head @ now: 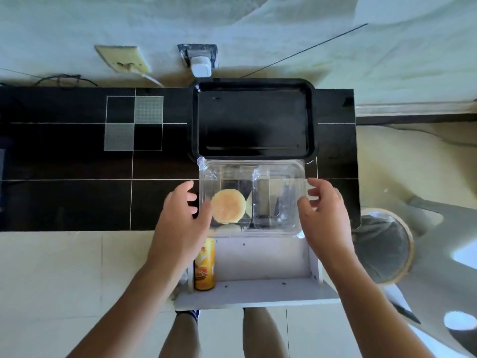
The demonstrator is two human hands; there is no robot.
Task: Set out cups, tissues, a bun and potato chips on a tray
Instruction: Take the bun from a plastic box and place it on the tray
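A black rectangular tray [254, 85] lies on the dark counter against the wall, with nothing in it. Just in front of it sits a clear plastic clamshell box [278, 177] with a round pale bun [228, 205] inside its left half. My left hand [180, 215] is at the box's left side and my right hand [322, 213] at its right side, fingers spread. Whether they touch the box is hard to tell. A yellow potato chip can [204, 264] stands on a white shelf below the counter edge, under my left wrist.
The white shelf [258, 293] juts out below the counter. A round bin [384, 244] with a dark liner stands to the right. A white plug [200, 65] and a beige wall plate [124, 59] sit on the wall behind the tray.
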